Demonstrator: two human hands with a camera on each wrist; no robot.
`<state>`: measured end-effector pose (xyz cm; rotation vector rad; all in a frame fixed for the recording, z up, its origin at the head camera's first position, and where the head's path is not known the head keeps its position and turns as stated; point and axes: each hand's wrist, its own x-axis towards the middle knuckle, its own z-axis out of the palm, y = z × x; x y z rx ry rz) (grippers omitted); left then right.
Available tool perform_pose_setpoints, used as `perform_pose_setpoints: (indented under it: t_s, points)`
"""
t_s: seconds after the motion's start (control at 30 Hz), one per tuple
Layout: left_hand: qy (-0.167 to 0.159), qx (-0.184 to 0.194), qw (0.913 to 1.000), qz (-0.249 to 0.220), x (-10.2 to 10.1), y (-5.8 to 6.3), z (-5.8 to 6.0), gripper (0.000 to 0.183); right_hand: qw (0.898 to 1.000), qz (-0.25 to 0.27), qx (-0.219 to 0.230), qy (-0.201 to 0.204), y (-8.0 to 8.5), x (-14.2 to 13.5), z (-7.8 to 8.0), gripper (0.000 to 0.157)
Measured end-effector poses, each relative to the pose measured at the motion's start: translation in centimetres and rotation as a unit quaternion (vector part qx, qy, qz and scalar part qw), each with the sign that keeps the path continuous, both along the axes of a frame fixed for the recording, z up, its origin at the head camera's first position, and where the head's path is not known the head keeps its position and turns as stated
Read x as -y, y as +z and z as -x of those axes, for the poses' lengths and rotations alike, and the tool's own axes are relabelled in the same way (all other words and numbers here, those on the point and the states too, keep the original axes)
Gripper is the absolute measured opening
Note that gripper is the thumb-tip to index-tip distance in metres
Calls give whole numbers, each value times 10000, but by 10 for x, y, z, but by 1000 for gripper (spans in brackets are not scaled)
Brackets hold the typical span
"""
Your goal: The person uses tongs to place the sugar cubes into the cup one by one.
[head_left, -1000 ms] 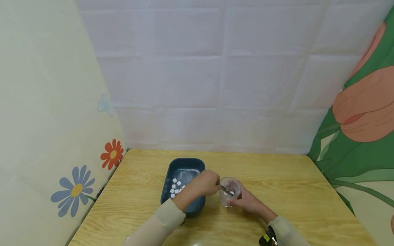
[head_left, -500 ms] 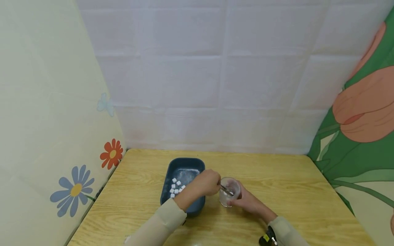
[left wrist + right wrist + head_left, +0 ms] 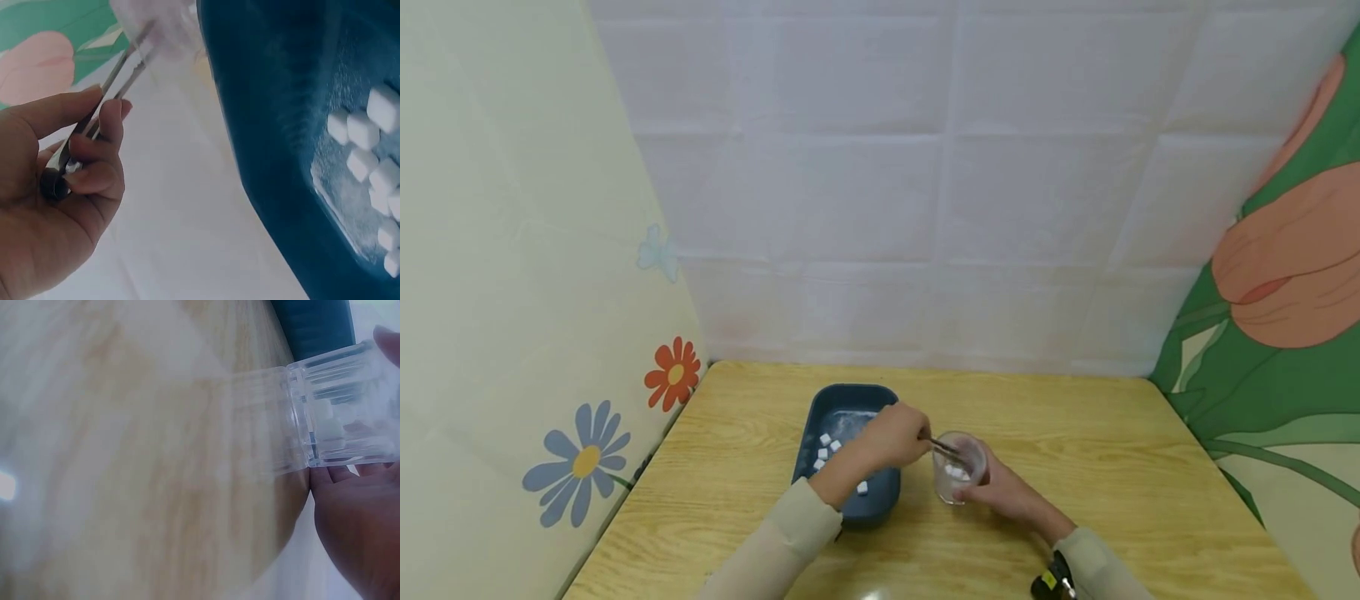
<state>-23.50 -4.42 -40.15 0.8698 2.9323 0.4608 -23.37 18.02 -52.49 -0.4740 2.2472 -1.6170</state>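
Note:
My left hand [image 3: 892, 437] grips a pair of metal tongs [image 3: 106, 94] between thumb and fingers, above the right edge of the dark blue tray [image 3: 887, 500]. In the head view the tongs reach over the rim into a clear cup [image 3: 356, 369]. Their tips stand apart in the left wrist view, and no cube shows between them. My right hand [image 3: 1000, 489] holds the cup around its side, on the table. A few white cubes [image 3: 957, 472] lie at the bottom of the cup. More white cubes [image 3: 362, 130] and white powder lie in the tray, partly hidden by my left forearm.
The wooden table [image 3: 1120, 467] runs back to a white sheet wall [image 3: 850, 208]. Flower-printed cloths hang at both sides. A small black object with a yellow patch [image 3: 1049, 579] is by my right sleeve.
My left hand has shifted slightly left and up, drawing the tongs partly back from inside the cup. White cubes now show more plainly in it. My right hand and the cup have stayed put.

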Motion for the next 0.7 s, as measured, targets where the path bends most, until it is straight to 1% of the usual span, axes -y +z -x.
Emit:
perform_pose_setpoints:
  t_s: [0.13, 0.3, 0.43, 0.5, 0.6, 0.7]
  points:
    - [-44, 286, 9994, -199, 11, 5, 0, 14, 9999, 85, 29, 59, -1, 0, 0, 84]
    - [-147, 453, 9980, -406, 28, 9, 2, 16, 9998, 135, -58, 112, -2, 0, -1, 82]
    - [-337, 539, 9965, -546, 46, 8, 3, 19, 9998, 174, -41, 81, -2, 1, -2, 85]
    - [-377, 567, 9959, -589, 55, 8, 4, 21, 9998, 181, -27, 58, -3, 2, -1, 87]
    - [-360, 585, 9956, -630, 69, 10, 4, 24, 9998, 191, -51, 44, -4, 1, 0, 88]
    - [-259, 508, 9963, -647, 81, 14, 5, 27, 9998, 154, -115, 29, -4, 1, 1, 88]
